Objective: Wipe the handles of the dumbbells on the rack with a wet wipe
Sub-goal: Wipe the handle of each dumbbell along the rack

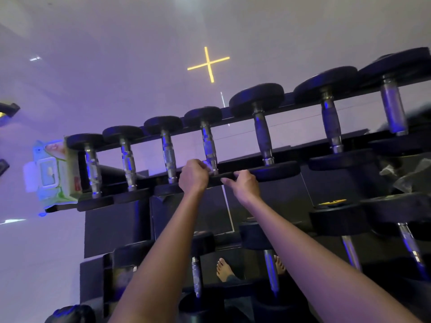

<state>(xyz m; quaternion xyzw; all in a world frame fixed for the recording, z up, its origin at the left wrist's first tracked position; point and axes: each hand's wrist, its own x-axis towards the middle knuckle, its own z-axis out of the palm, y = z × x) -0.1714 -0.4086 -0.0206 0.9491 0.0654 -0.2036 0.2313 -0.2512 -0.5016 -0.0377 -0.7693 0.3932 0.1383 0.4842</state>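
Several dumbbells with black heads and knurled metal handles lie side by side on the top shelf of a black rack (303,99). My left hand (193,176) grips the lower end of the fourth dumbbell's handle (207,141), with a pale wet wipe (208,164) bunched under its fingers. My right hand (245,183) holds the near black head (224,176) of that same dumbbell, fingers curled over its edge.
A green and white wet wipe pack (53,173) lies at the rack's left end. More dumbbells (270,269) sit on the lower shelf. Bare feet (224,269) stand on the floor below. Crumpled clear plastic (405,176) lies at the right.
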